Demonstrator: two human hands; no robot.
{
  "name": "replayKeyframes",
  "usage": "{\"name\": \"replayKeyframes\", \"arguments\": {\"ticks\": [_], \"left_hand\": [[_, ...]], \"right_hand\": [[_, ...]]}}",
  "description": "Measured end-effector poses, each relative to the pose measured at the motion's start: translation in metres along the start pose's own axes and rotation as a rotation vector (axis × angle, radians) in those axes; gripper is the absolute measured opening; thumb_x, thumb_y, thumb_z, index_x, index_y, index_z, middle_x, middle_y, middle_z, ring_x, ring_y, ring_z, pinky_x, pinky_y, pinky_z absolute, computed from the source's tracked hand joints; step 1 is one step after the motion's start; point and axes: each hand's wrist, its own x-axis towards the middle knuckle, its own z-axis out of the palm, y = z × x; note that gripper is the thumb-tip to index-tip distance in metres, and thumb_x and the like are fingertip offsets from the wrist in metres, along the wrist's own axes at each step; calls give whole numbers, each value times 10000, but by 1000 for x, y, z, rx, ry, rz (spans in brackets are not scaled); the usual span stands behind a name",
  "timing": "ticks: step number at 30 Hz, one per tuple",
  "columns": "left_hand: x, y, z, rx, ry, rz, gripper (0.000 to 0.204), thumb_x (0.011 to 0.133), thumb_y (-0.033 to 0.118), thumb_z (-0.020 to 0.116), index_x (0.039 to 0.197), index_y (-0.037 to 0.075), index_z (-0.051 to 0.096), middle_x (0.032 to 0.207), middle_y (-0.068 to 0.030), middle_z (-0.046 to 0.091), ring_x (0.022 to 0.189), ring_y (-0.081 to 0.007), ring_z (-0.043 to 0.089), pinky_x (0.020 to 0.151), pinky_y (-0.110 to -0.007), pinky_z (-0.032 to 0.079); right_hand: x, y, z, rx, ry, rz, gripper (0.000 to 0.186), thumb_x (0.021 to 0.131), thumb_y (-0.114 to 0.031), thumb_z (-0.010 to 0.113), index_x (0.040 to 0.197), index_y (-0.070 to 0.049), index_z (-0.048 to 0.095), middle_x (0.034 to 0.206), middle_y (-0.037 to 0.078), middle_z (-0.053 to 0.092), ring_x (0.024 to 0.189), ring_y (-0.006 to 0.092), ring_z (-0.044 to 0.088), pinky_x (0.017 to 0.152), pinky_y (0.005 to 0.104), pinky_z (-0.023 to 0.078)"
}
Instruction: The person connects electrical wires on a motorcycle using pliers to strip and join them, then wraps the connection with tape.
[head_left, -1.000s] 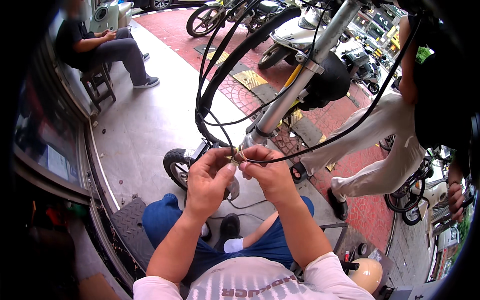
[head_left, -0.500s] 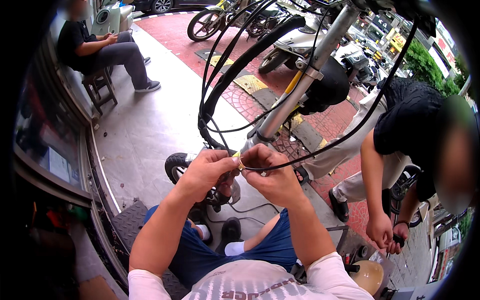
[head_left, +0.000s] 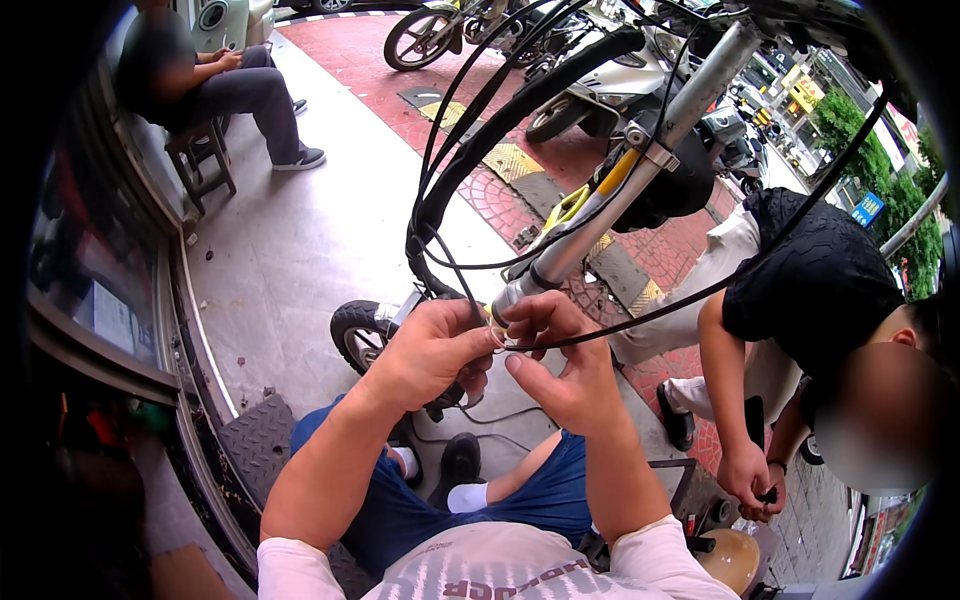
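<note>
1. Thin wires [head_left: 497, 338] with a pale, coppery loop are in front of the person, between the two hands, near the foot of the pole
2. The left hand [head_left: 430, 350] has its thumb and index finger pressed together on the wires, the other fingers curled below
3. The right hand [head_left: 562, 365] faces it, thumb set a little apart from the bent fingers; the long black cable [head_left: 720, 284] runs between them to the wires, but I cannot tell how firmly it is gripped
4. A thinner black cable [head_left: 462, 280] comes down to the left hand from above
5. The silver pole [head_left: 585, 228] slants up to the right beyond the hands, with a clamp [head_left: 655, 152] partway along it
6. A thick black sleeve [head_left: 482, 143] curves in the air left of the pole, other cables beside it
7. A small wheel [head_left: 345, 330] stands on the floor [head_left: 290, 260] just left of the left hand
8. At right, a co-worker [head_left: 815, 260] in a black top bends over, both hands together around a small dark object [head_left: 768, 495]
9. At upper left, another person [head_left: 255, 95] sits on a dark stool [head_left: 200, 165]
10. Parked motorcycles [head_left: 425, 38] stand on red paving [head_left: 345, 60] at the top
</note>
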Motion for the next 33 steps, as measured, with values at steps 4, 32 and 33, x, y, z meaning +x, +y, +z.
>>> {"name": "replayKeyframes", "arguments": {"ticks": [4, 32, 33], "left_hand": [[0, -6, -7, 55, -27, -4, 241, 1013, 210, 672, 1081, -20, 650, 839, -47, 671, 645, -118, 672, 568, -243, 564], [-17, -36, -56, -33, 54, 192, 452, 978, 205, 650, 1374, 49, 497, 1193, -81, 643, 1005, -198, 683, 737, -338, 600], [-18, -34, -57, -35, 11, 175, 440, 984, 215, 645, 1366, 52, 498, 1163, -81, 651, 949, -194, 685, 692, -333, 592]], "right_hand": [[5, 1, 9, 9, 12, -83, 258, 796, 10, 737, 1048, 0, 686, 990, 68, 633, 871, 140, 662, 732, 268, 533], [14, 28, 40, -15, 153, -709, 216, 665, -126, 703, 776, -75, 525, 786, 117, 569, 668, 359, 601, 563, 462, 464], [14, 28, 40, -4, 151, -708, 215, 668, -131, 704, 779, -75, 529, 789, 116, 571, 669, 359, 603, 565, 460, 466]]}}
